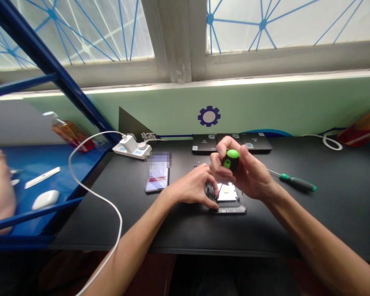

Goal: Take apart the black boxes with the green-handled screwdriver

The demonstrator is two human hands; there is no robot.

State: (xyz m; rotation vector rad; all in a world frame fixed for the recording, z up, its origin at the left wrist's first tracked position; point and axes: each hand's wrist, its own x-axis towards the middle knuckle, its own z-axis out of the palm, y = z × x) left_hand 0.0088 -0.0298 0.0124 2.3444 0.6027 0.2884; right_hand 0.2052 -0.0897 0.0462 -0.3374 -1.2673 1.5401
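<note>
While opened device (230,201) lies flat on black table (327,222) near front edge, left hand (194,187) presses fingertips on its left side, fingers spread. Right hand (246,170) closed around green-capped screwdriver (232,159), held upright over device. Second screwdriver (296,182) lies to right, apart. Phone (157,174) just left; power strip (132,149) behind it.

Bare black tabletop (336,213) lying open right of the fingers (214,187). Green-handled spare screwdriver (297,183) just beyond, to the right. Lit smartphone (157,176) and looping white cable (92,193) crowding the left; flat black devices (231,144) blocking ahead.
</note>
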